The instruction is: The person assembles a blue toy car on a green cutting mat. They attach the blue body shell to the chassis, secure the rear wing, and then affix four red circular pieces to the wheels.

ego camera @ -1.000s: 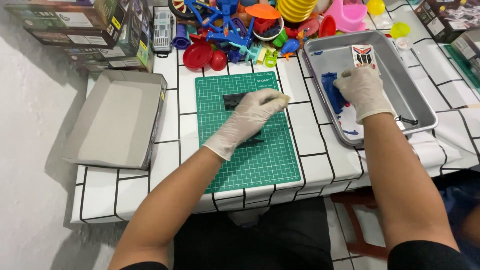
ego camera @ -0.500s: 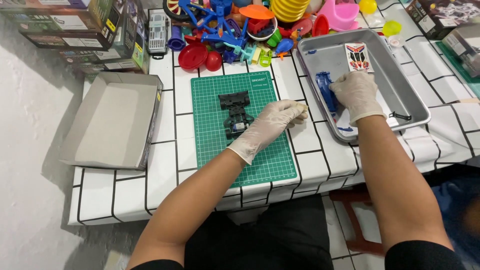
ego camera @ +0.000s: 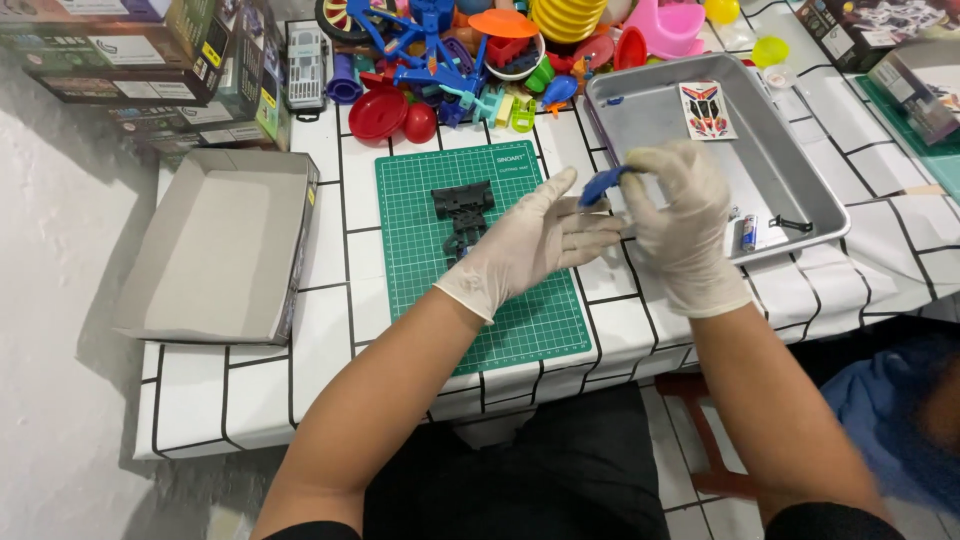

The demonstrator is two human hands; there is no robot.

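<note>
Head view: my right hand (ego camera: 685, 225) pinches a blue plastic piece (ego camera: 603, 184), left hand (ego camera: 540, 240) open beside it. Looks light, stiff, thin; best gripped by its edges.

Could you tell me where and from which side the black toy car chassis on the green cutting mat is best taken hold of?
The black chassis lies flat on the green mat, long axis running away from the person. Probably best is to come from above and pinch its narrow middle across the two long sides. Its wider far end offers less even edges. The left hand is nearest, just to its right; the right hand holds a blue part.
</note>
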